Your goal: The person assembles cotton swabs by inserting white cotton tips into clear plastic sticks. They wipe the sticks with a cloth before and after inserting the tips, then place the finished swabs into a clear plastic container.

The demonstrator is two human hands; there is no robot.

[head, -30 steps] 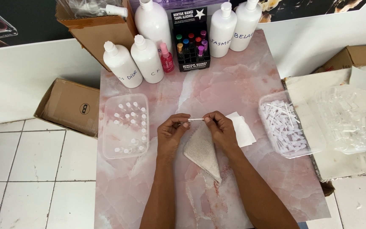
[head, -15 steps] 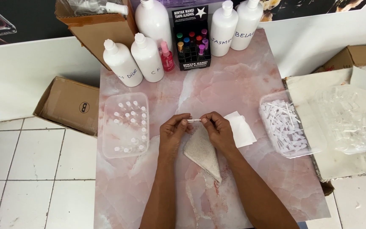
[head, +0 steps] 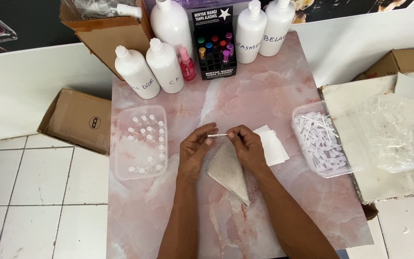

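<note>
1. At the middle of the pink marble table (head: 264, 91), the left hand (head: 193, 152) and right hand (head: 245, 146) pinch opposite ends of a thin white stick (head: 218, 135).
2. Beneath them lies a beige cloth (head: 228, 173); a white paper (head: 271, 145) sits just beside the right hand.
3. A clear tray of small vials (head: 141, 142) stands left, a tub of white sticks (head: 323, 139) right.
4. White bottles (head: 165, 64) line the far edge.

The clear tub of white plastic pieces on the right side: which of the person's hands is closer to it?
Right. The right hand lies between the middle of the table and the clear tub, apart from it. The left hand sits farther off, beyond the thin stick both hands pinch.
</note>
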